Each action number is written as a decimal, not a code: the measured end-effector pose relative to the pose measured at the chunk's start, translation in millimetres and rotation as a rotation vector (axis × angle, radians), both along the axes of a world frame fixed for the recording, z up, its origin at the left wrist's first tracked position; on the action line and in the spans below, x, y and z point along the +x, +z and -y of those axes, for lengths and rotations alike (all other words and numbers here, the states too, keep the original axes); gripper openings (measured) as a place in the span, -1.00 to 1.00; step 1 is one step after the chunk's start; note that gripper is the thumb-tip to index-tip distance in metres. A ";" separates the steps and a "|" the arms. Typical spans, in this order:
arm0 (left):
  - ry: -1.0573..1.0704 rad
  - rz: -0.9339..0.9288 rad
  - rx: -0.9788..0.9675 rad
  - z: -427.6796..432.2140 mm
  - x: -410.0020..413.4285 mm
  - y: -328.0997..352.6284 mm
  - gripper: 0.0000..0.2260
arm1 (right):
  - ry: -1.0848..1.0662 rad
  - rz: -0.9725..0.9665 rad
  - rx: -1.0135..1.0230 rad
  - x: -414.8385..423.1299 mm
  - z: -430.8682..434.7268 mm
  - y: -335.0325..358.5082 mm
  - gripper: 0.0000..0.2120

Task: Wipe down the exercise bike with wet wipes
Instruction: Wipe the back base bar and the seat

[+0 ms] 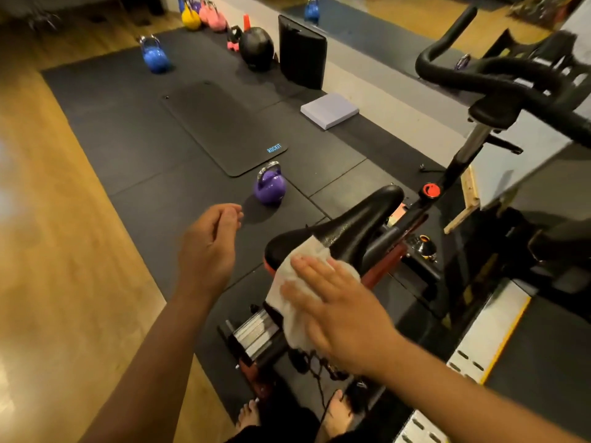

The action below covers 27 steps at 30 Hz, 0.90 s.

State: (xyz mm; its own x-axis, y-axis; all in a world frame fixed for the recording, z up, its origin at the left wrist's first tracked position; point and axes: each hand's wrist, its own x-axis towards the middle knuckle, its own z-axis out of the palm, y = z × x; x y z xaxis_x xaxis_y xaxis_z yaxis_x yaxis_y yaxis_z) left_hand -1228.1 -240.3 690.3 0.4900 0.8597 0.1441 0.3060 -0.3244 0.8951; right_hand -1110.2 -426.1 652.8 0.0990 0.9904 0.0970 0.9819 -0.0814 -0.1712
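Gym floor: dark rubber tiles laid over wood boards, mirror wall along the far right.

Exercise bike (pixel 463 155) stands at right, handlebars (pixel 511 78) far, saddle (pixel 361 225) near. Person stands behind the saddle, bare feet visible at the bottom edge.

Right hand (pixel 339 311): flat, fingers straight and together, palm pressing the wet wipe (pixel 310 249) onto the rear of the saddle. The wipe drapes over the back edge and hangs down behind. A flat palm rather than a pinch spreads pressure over more cloth, so more of the saddle is covered per pass (judgement).

Left hand (pixel 208 247): held in the air to the left of the saddle, apart from it, fingers loosely curled, holding nothing. Probably kept clear as a counterbalance, since the bike's own weight steadies it.

Saddle nose shows a wet sheen, so I judge that part done. Step in hand: rear of saddle. Handlebars, the post with the red knob (pixel 431 190) and the frame look untouched; task is early.

Nearby, not involved: purple kettlebell (pixel 270 187) on the tiles just left of the saddle nose, black mat (pixel 220 126) beyond it, more kettlebells far along the wall.
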 end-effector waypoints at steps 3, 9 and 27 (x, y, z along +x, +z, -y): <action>-0.035 0.032 -0.026 -0.3 -1.9 -4.1 -0.81 | -0.203 -0.035 0.129 82.0 0.5 1.8 -0.52; -0.112 0.032 -0.068 4.0 -9.1 -21.1 -0.80 | -0.207 -0.161 0.199 -6.3 6.5 -18.9 -0.56; -0.484 -0.299 0.457 31.5 5.9 -51.4 -0.60 | -0.609 -0.180 0.259 125.7 -23.2 13.9 -0.62</action>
